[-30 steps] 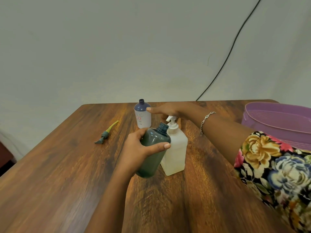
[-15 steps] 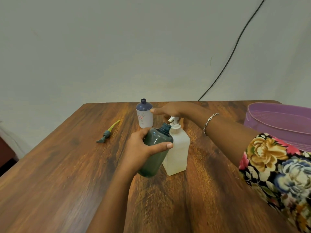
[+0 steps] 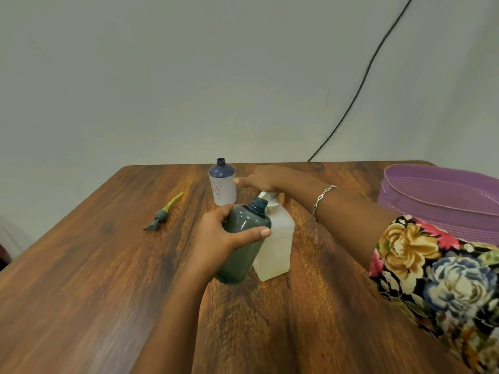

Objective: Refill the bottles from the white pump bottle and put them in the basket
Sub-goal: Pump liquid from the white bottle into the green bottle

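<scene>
Pump top [image 3: 266, 196] mostly under right hand [image 3: 262, 179]

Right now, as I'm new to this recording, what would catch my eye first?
At the middle of the table, the left hand holds a dark green bottle tilted against the white pump bottle, with the right hand resting on its top. A purple basket sits far right.

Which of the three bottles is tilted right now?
The dark green bottle, gripped by the left hand, leaning toward the white pump bottle; that one and the blue-topped bottle behind stand upright.
</scene>
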